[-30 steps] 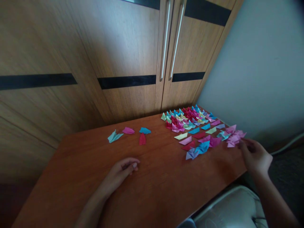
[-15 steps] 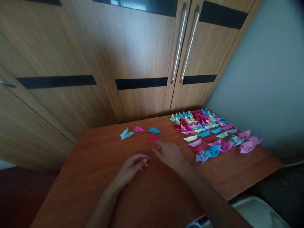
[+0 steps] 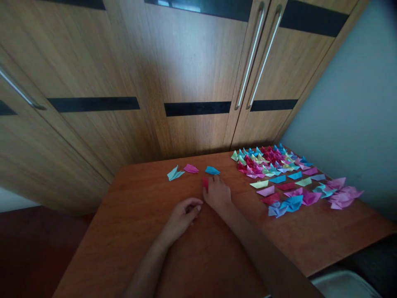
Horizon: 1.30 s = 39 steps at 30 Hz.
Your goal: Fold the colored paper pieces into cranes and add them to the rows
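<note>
Head view: at left, the table (image 3: 133, 207) has a slanting side edge falling to a dark red floor (image 3: 37, 248). Between that edge and the left forearm runs a broad stretch of tabletop; a narrower stretch lies between the right forearm and the near edge at right. The back edge runs close along the foot of the cabinet (image 3: 195, 62).

Left hand (image 3: 182, 215): low over the table, fingers loosely curled, thumb standing a little off the forefinger, the gap between them bare. Right hand (image 3: 218, 192): just beyond the left, fingers bent down over a red folded paper (image 3: 205, 182), which shows at their left side and appears touched; whether it is pinched cannot be told, the fingertips being hidden.

Surface, left to right: a pale blue folded paper (image 3: 175, 174); a pink folded paper (image 3: 191, 168) near it; a blue folded paper (image 3: 212, 170) just beyond the right hand's fingers; a dense group of small paper boats (image 3: 269, 159) at the back right; flat folded strips (image 3: 278, 179) in front of these; looser blue and pink folded pieces (image 3: 292, 203) nearer the front. A plain wall (image 3: 341, 103) closes the right side; part of a seat (image 3: 344, 283) shows below the near edge.
</note>
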Available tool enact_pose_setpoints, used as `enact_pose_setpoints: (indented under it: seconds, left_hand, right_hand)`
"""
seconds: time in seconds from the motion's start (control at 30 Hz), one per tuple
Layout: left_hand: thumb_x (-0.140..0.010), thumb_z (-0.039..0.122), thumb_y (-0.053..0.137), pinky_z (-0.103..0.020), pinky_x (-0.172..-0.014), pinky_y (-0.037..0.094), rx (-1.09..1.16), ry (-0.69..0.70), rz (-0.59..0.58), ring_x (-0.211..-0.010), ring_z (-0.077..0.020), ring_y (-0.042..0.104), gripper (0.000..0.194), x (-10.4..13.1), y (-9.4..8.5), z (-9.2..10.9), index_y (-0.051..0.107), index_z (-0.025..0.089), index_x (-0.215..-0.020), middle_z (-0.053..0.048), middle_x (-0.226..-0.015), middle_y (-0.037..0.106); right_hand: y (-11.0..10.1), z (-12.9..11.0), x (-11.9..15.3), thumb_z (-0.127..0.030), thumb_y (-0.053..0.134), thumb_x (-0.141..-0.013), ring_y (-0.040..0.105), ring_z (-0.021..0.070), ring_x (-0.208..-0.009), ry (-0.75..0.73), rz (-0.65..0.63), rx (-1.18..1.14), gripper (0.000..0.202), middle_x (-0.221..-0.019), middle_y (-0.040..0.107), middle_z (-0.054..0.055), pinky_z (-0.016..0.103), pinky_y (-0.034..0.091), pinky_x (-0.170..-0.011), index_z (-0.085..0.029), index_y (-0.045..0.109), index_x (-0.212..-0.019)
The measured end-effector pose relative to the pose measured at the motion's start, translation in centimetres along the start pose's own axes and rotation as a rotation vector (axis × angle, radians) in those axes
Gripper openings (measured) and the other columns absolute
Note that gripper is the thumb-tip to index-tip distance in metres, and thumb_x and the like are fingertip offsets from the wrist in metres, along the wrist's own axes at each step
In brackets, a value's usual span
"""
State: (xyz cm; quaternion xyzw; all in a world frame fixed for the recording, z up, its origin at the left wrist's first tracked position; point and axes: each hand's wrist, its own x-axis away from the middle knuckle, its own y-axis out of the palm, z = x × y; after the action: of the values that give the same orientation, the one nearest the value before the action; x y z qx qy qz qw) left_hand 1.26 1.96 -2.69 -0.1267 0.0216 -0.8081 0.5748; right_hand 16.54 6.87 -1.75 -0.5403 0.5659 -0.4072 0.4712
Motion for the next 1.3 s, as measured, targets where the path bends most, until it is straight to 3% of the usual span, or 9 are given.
enact_pose_setpoints:
  seconds: [0.27, 0.53, 0.73, 0.9, 1.13, 1.3]
  left_hand:
    - [-0.077, 0.027, 0.055, -0.021, -0.053, 0.046, 0.099, -0.033, 0.055, -0.077, -0.0156, 0.057, 0.033, 0.1, 0.3, 0.4, 0.054, 0.018, -0.109, -0.009, -0.101, 0.059]
    - [-0.077, 0.029, 0.057, -0.022, -0.055, 0.047, 0.141, -0.039, 0.103, -0.081, -0.0166, 0.06, 0.043, 0.1, 0.4, 0.4, 0.047, 0.02, -0.118, -0.013, -0.118, 0.055]
    - [-0.079, 0.034, 0.058, -0.024, -0.058, 0.046, 0.208, -0.035, 0.073, -0.086, -0.0198, 0.062, 0.044, 0.2, 0.8, 0.8, 0.046, 0.02, -0.119, -0.012, -0.111, 0.061]
    - [-0.081, 0.036, 0.057, -0.025, -0.062, 0.047, 0.224, 0.012, 0.071, -0.084, -0.0188, 0.062, 0.039, 0.2, 0.9, 0.7, 0.051, 0.018, -0.115, -0.011, -0.108, 0.063]
    - [-0.082, 0.034, 0.053, -0.025, -0.061, 0.045, 0.125, 0.029, 0.088, -0.069, -0.0154, 0.059, 0.026, 0.3, 0.6, 1.3, 0.064, 0.015, -0.097, -0.005, -0.08, 0.066]
    - [-0.081, 0.035, 0.055, -0.023, -0.057, 0.041, 0.132, 0.027, 0.146, -0.063, -0.0136, 0.055, 0.029, 0.5, 0.5, 2.1, 0.065, 0.014, -0.098, -0.003, -0.072, 0.064]
  right_hand:
    - [-0.2, 1.9, 2.5, -0.035, 0.046, -0.086, 0.056, 0.0187, -0.091, -0.067, 0.021, -0.208, 0.021, -0.1, 0.058, 0.005, 0.028, 0.043, -0.073, -0.022, 0.054, -0.101]
    - [1.0, 2.5, 2.1, -0.026, 0.05, -0.081, 0.057, 0.0144, -0.074, -0.131, 0.006, -0.688, 0.012, -0.084, 0.062, 0.001, 0.026, 0.044, -0.07, -0.02, 0.059, -0.087]
    - [1.0, 1.8, 2.4, -0.026, 0.053, -0.079, 0.059, 0.0143, -0.078, -0.137, -0.097, -1.054, 0.013, -0.086, 0.063, 0.001, 0.027, 0.047, -0.072, -0.02, 0.058, -0.09]
    - [0.7, 1.1, 3.1, -0.026, 0.057, -0.078, 0.057, 0.0136, -0.077, -0.172, -0.099, -1.055, 0.015, -0.088, 0.062, 0.001, 0.027, 0.047, -0.072, -0.021, 0.057, -0.092]
    - [-0.2, 1.3, 3.0, -0.03, 0.058, -0.079, 0.057, 0.0148, -0.084, -0.154, -0.117, -1.202, 0.018, -0.09, 0.062, 0.001, 0.027, 0.045, -0.077, -0.021, 0.059, -0.095]
    - [-1.0, 1.6, 3.0, -0.043, 0.048, -0.086, 0.05, 0.0111, -0.061, -0.094, -0.257, -1.443, 0.029, -0.071, 0.057, 0.0, 0.021, 0.035, -0.049, -0.018, 0.062, -0.089]
